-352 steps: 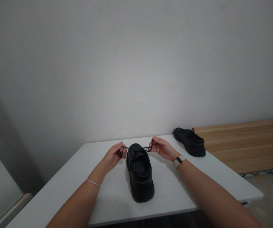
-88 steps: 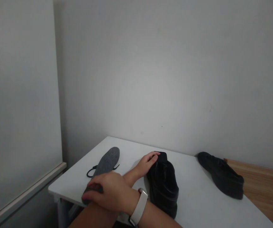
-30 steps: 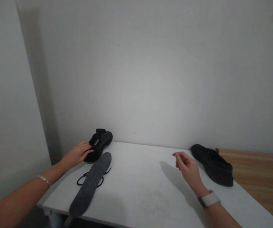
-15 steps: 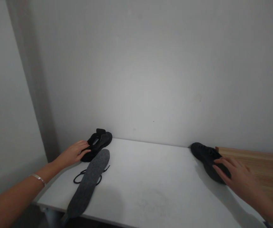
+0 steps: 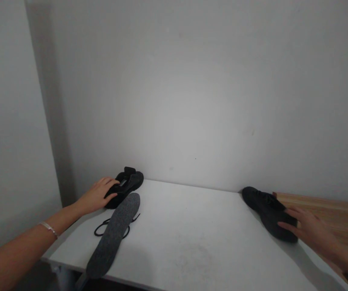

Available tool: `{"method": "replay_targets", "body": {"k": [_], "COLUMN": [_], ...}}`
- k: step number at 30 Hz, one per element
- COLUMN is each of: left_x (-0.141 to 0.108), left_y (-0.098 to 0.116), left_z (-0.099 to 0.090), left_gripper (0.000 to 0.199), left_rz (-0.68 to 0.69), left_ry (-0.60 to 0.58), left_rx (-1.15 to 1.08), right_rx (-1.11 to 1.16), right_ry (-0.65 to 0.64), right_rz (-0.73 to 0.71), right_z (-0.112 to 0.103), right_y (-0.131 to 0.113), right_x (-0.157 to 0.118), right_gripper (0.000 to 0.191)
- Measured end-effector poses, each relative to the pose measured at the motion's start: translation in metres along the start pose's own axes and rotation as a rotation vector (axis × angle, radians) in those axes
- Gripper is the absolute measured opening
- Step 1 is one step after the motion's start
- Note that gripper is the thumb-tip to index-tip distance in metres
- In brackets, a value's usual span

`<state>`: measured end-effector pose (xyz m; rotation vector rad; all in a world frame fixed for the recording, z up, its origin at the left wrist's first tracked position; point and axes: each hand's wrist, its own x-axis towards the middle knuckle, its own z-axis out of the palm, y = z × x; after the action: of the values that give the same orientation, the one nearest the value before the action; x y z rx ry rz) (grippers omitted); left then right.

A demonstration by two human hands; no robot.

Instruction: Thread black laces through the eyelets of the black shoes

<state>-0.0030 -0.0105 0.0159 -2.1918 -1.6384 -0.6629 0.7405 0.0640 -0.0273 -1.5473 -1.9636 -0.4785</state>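
At the left end of the white table (image 5: 174, 226), my left hand (image 5: 103, 195) grips the heel of a black shoe (image 5: 133, 182), fingers over its collar and thumb along the near side. This shoe's tongue stands up and its toe points at the wall. Beside it lies a grey felt insole (image 5: 115, 234) across a black shoelace (image 5: 99, 230), its lower end reaching past the table's front edge. On the right, my right hand (image 5: 304, 226) holds the heel of a second black shoe (image 5: 266, 210), its thumb on the near side. That shoe's toe rests close to the wall.
A wood-grain board (image 5: 328, 214) lies at the right, behind my right hand. The grey wall (image 5: 192, 101) borders the table's back edge, and another wall (image 5: 7, 121) rises at the left.
My right hand has slid back along its shoe and closed round the heel. My left hand has shifted slightly onto the collar of the other shoe. The insole stays put.
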Motion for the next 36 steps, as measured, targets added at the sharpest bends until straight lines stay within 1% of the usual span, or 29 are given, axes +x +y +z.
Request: {"method": "replay_targets", "body": {"k": [1, 3, 4, 5, 6, 8, 10, 12, 13, 15, 17, 19, 22, 24, 26, 28, 30, 32, 33, 36], "left_x": [0.003, 0.011, 0.016, 0.021, 0.027, 0.039, 0.050, 0.062, 0.067, 0.078, 0.087, 0.094, 0.104, 0.108, 0.110, 0.109, 0.107, 0.104, 0.103, 0.102], "left_y": [0.007, 0.027, 0.039, 0.054, 0.069, 0.104, 0.141, 0.178, 0.195, 0.226, 0.249, 0.264, 0.273, 0.274, 0.272, 0.271, 0.269, 0.267, 0.265, 0.260], "left_z": [-0.004, -0.013, -0.017, -0.020, -0.022, -0.023, -0.018, -0.008, -0.003, 0.010, 0.022, 0.033, 0.047, 0.055, 0.062, 0.067, 0.070, 0.071, 0.071, 0.069], "left_gripper": [0.036, 0.034, 0.031, 0.029, 0.028, 0.024, 0.022, 0.019, 0.018, 0.023, 0.032, 0.035, 0.018, 0.012, 0.011, 0.011, 0.015, 0.020, 0.021, 0.024], "left_rz": [0.004, 0.031, 0.050, 0.078, 0.108, 0.163, 0.221, 0.266, 0.297, 0.330, 0.335, 0.338, 0.349, 0.335, 0.299, 0.251, 0.219, 0.218, 0.229, 0.267], "left_ry": [0.024, 0.086, 0.118, 0.144, 0.157, 0.159, 0.141, 0.109, 0.096, 0.074, 0.070, 0.038, -0.050, -0.073, -0.061, -0.030, 0.001, 0.010, 0.000, -0.074], "left_rx": [0.026, 0.057, 0.052, 0.034, 0.008, -0.071, -0.183, -0.328, -0.406, -0.554, -0.669, -0.732, -0.720, -0.694, -0.707, -0.764, -0.838, -0.908, -0.938, -1.014], "right_rx": [0.034, 0.106, 0.166, 0.220, 0.264, 0.317, 0.339, 0.357, 0.380, 0.386, 0.383, 0.391, 0.403, 0.411, 0.429, 0.462, 0.541, 0.682, 0.756, 0.880], "right_ry": [-0.017, -0.041, -0.032, 0.016, 0.069, 0.134, 0.163, 0.145, 0.143, 0.117, 0.118, 0.119, 0.130, 0.140, 0.134, 0.087, 0.025, -0.013, -0.005, 0.081], "right_rz": [-0.034, -0.109, -0.135, -0.160, -0.192, -0.256, -0.331, -0.434, -0.486, -0.631, -0.752, -0.846, -0.937, -0.963, -0.963, -0.954, -0.936, -0.875, -0.809, -0.531], "right_z": [0.000, -0.003, -0.004, -0.007, -0.010, -0.018, -0.026, -0.032, -0.034, -0.035, -0.033, -0.031, -0.026, -0.023, -0.021, -0.022, -0.027, -0.032, -0.033, -0.026], "right_y": [-0.006, -0.030, -0.048, -0.069, -0.093, -0.142, -0.189, -0.228, -0.245, -0.271, -0.291, -0.306, -0.317, -0.318, -0.316, -0.312, -0.308, -0.304, -0.303, -0.297], "right_x": [0.003, 0.008, 0.010, 0.011, 0.013, 0.013, 0.011, 0.006, 0.002, -0.008, -0.016, -0.022, -0.024, -0.022, -0.020, -0.016, -0.008, 0.005, 0.013, 0.039], "right_gripper": [0.037, 0.033, 0.030, 0.028, 0.024, 0.015, 0.012, 0.010, 0.011, 0.012, 0.014, 0.016, 0.017, 0.017, 0.018, 0.017, 0.018, 0.020, 0.020, 0.021]}}
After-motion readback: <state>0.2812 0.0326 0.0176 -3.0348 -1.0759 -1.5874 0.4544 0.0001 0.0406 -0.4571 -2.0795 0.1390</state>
